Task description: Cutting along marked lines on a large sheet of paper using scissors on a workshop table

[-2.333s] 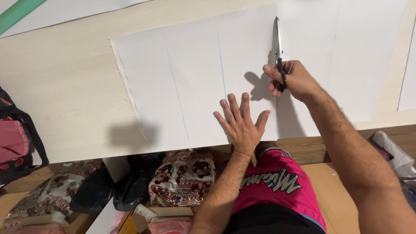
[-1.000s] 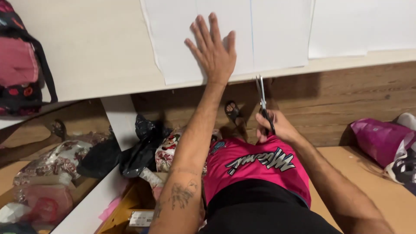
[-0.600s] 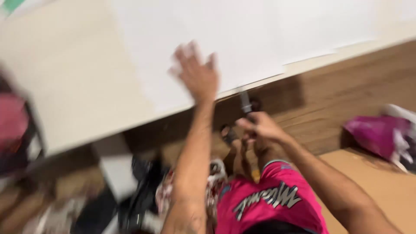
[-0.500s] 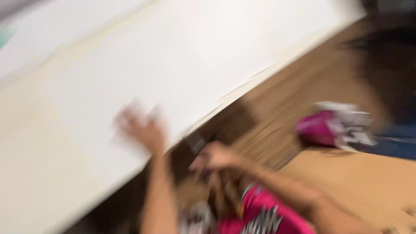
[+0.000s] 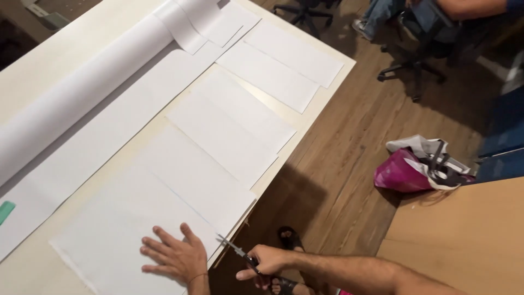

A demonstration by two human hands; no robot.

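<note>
Starting cut: left hand (image 5: 173,258) spread flat, pinning large white paper sheet (image 5: 164,218) at near edge of pale surface (image 5: 33,71). Right hand (image 5: 266,262), grip closed round dark-handled scissors (image 5: 240,254), blades parted at sheet's edge. Next move likely needs blades aligned, sheet kept taut.

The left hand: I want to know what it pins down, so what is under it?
The left hand lies flat, fingers spread, on a white sheet at the table's near edge. The sheet hides the tabletop beneath the palm.

Brown wooden plank floor (image 5: 349,142), black office chairs (image 5: 415,60) beyond the pale table (image 5: 33,71).
</note>
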